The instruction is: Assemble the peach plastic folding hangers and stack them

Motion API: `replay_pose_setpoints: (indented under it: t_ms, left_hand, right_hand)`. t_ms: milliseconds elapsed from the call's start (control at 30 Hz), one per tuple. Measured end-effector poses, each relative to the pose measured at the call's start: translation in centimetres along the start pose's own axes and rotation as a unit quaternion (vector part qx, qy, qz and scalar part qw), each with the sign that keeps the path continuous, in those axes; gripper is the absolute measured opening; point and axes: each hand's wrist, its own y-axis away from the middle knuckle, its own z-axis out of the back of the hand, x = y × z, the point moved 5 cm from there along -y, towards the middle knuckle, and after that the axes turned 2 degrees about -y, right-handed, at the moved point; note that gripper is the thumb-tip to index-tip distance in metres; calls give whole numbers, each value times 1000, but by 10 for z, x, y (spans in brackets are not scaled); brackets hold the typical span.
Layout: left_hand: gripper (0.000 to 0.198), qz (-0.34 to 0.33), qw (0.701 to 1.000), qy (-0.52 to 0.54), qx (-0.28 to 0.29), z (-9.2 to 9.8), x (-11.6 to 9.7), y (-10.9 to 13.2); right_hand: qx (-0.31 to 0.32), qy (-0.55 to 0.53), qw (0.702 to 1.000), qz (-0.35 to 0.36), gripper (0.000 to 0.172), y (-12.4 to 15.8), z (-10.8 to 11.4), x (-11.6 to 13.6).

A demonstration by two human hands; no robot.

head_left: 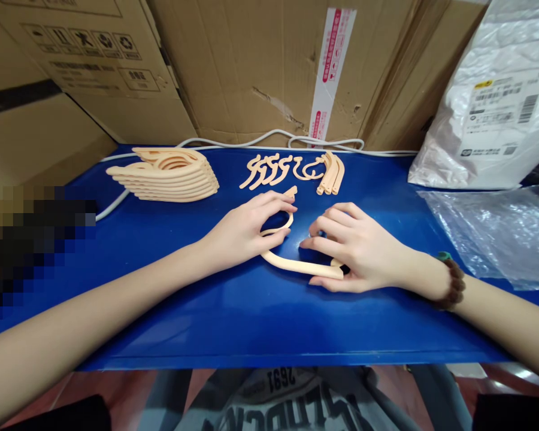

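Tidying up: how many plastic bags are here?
2: a white labelled bag at the back right, a clear bag lying in front of it. More may lie out of frame.

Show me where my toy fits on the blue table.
Bare blue: along the near edge of the table, below the left hand and right hand, and between left hand and the hanger stack. Crowded near the hooks and plastic bag.

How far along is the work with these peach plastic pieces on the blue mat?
Looks done: small hooks and a bundle of curved strips lie sorted at the back of the mat. In hand: one peach frame, the left hand pinching its hooked end, the right hand pressing the other end. Probably left: the stack of frames at back left, though it could be finished pieces.
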Motion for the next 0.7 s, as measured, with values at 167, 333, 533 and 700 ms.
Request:
replay_pose_setpoints:
  t_ms: [167,333,533,700]
  left_hand:
    - [31,7,1000,-8,-1,0,1,1]
    - [31,16,1000,-25,0,1,1,1]
    - [33,7,999,-40,7,-1,-1,1]
    - [34,-4,999,-40,19,-3,-3,1]
  right_hand:
    - [-26,85,995,-35,67,2,5,-3]
    - [-49,121,991,-39,68,2,6,-3]
    - [-66,110,992,-12,52,2,5,-3]
    - [-62,96,993,2,43,0,5,-1]
